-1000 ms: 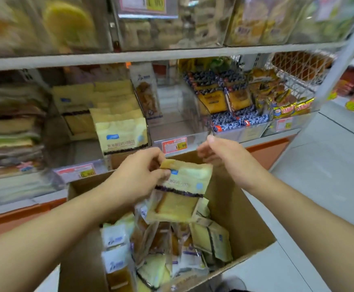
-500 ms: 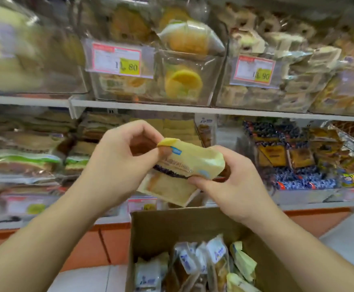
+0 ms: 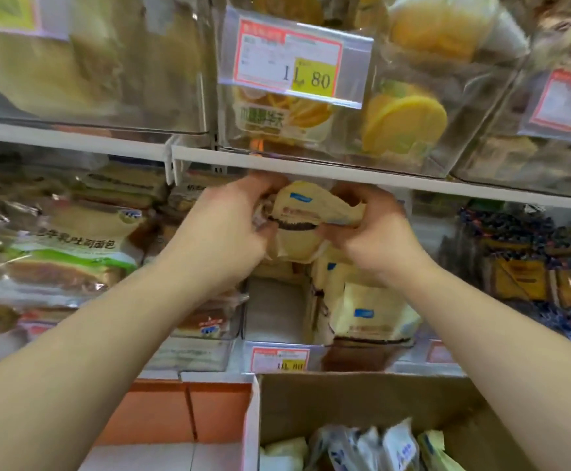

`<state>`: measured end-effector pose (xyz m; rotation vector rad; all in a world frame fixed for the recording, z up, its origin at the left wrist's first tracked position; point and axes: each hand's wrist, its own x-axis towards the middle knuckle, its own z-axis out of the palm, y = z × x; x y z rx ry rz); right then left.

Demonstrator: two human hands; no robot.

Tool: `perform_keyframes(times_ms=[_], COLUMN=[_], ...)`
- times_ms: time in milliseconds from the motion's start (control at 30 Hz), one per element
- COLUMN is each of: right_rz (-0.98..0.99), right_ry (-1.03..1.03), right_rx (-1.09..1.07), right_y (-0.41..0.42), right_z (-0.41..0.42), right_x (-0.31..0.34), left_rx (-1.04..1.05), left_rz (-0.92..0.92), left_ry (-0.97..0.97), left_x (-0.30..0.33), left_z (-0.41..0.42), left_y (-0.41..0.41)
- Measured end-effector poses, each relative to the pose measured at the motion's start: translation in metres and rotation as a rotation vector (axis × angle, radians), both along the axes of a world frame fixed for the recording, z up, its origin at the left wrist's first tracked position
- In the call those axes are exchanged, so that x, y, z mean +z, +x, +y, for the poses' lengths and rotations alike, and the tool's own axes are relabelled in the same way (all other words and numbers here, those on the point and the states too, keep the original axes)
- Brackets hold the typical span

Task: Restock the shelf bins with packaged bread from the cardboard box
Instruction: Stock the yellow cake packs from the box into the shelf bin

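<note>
A pale yellow bread packet [image 3: 306, 212] with a small blue label and a dark band is held up just under the white shelf edge [image 3: 311, 168]. My left hand [image 3: 233, 226] grips its left side and my right hand [image 3: 372, 229] grips its right side. Directly below stands a clear shelf bin [image 3: 277, 314] with matching yellow packets [image 3: 369, 311] upright at its right side. The cardboard box [image 3: 345, 399] sits at the bottom, holding several more packets [image 3: 365, 450].
Clear bins of yellow round cakes [image 3: 406, 120] sit on the upper shelf behind a price tag [image 3: 290, 62]. Sliced bread loaves [image 3: 63, 256] fill the left bins, and dark blue and yellow snack packs [image 3: 528, 266] the right. An orange base panel [image 3: 175, 413] runs below.
Both hands lifted the yellow packet out of the box and up to the bin just under the shelf edge. The camera view tilted upward toward the shelves.
</note>
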<state>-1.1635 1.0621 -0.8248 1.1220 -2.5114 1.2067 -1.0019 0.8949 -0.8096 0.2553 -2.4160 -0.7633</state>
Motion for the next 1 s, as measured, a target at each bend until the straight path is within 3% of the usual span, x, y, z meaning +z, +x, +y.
perform_keyframes(times_ms=[267, 467, 800, 1000], right_rz=[0.060, 0.045, 0.002, 0.120], right_ry=[0.229, 0.261, 0.277, 0.405], right_rx=[-0.024, 0.001, 0.048, 0.018], right_y=[-0.011, -0.024, -0.041, -0.046], right_z=[-0.011, -0.029, -0.039, -0.048], right_x=[-0.012, -0.013, -0.019, -0.028], left_rx=[0.034, 0.085, 0.123, 0.149], left_rz=[-0.217, -0.158, -0.260, -0.300], left_ry=[-0.090, -0.202, -0.406, -0.466], left_x=[-0.021, -0.021, -0.036, -0.037], left_z=[-0.011, -0.020, -0.043, -0.042], left_y=[-0.015, -0.032, -0.070, -0.073])
